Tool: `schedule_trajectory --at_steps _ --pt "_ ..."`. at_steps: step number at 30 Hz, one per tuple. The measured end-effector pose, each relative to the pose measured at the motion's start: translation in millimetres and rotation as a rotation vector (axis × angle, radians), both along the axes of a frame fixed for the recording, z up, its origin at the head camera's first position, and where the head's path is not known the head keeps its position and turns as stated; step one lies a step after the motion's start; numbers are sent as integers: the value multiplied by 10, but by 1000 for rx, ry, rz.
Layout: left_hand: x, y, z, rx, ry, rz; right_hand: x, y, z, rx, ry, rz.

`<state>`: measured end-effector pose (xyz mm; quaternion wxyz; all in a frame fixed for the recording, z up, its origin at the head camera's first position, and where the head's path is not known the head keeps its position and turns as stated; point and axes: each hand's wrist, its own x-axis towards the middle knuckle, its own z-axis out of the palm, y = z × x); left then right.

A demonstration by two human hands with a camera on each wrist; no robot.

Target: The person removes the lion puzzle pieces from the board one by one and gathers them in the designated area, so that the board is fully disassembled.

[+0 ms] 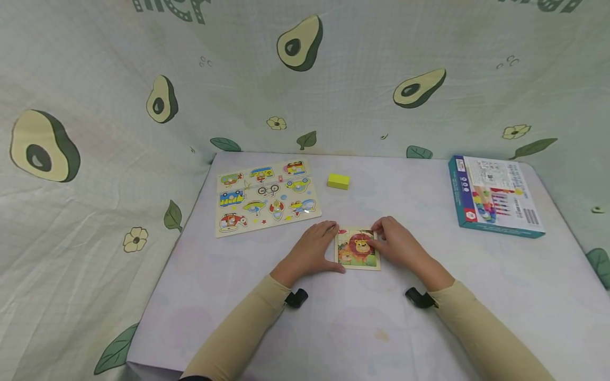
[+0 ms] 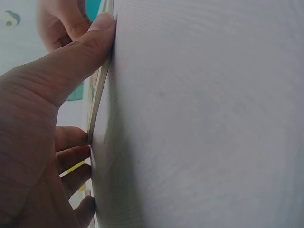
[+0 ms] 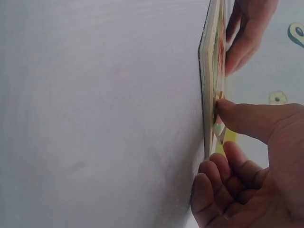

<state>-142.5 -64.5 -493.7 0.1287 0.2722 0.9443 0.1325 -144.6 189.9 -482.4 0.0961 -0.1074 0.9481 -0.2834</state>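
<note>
A small square lion puzzle (image 1: 355, 253) lies flat on the table between both hands, showing a lion picture in a pale wooden frame. My left hand (image 1: 312, 248) holds it at the left side, thumb along the near edge and fingers at the far left corner. In the left wrist view the thumb (image 2: 90, 45) presses the board's edge. At the far right corner my right hand (image 1: 397, 243) pinches a puzzle piece (image 3: 219, 127) between thumb and index finger. This piece stands tilted against the board in the right wrist view and is mostly hidden by the fingers.
A vehicle picture board (image 1: 267, 203) lies at the back left. Beside it is a yellow block (image 1: 338, 181). A flat box with teal sides (image 1: 498, 196) lies at the back right. An avocado-print cloth (image 1: 352, 111) hangs behind the table (image 1: 333, 328).
</note>
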Motion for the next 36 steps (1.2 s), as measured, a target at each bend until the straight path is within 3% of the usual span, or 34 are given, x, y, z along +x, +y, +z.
schedule_trajectory --at_steps 26,36 --pt "-4 0 -16 -2 7 0 -59 11 -25 -20 -19 -11" --pt "-1 2 -10 -4 11 -4 -42 -2 1 41 26 7"
